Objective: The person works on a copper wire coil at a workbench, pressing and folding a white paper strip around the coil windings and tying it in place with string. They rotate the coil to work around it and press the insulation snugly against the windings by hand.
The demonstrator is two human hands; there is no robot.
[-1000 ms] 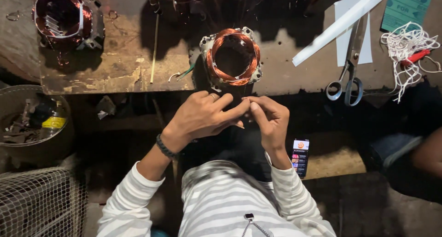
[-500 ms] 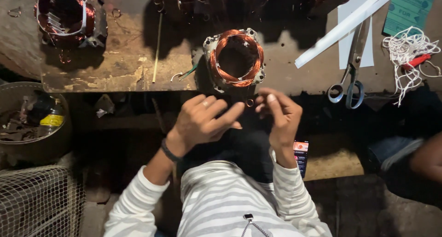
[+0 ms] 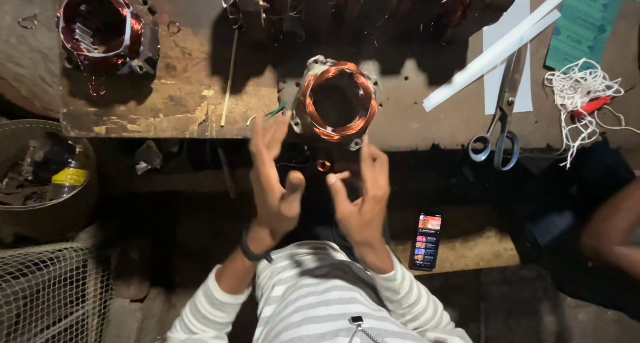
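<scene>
A motor stator [image 3: 301,110] with a bright copper winding sits at the front edge of the worn workbench [image 3: 180,96]. My left hand [image 3: 272,183] is raised just below and left of it, fingers spread, the tips near a green wire end [image 3: 275,111]. My right hand [image 3: 363,196] is below the stator with its fingers loosely curled. A small copper wire loop [image 3: 323,164] hangs between the hands, just above my right thumb. A thin wire runs from the loop toward my left palm. Whether either hand pinches it is unclear.
A second wound stator [image 3: 100,30] stands at the bench's far left. Scissors [image 3: 497,126], white paper strips [image 3: 493,50], a string tangle [image 3: 580,96] and green card lie at right. A phone [image 3: 425,242] rests below. A metal bowl [image 3: 40,176] and wire cage [image 3: 47,296] are at left. Another person's arm [image 3: 610,226] is at right.
My hands were pressed together below the stator with fingers closed on something small. They have parted and opened, and my left fingers now point up toward the stator.
</scene>
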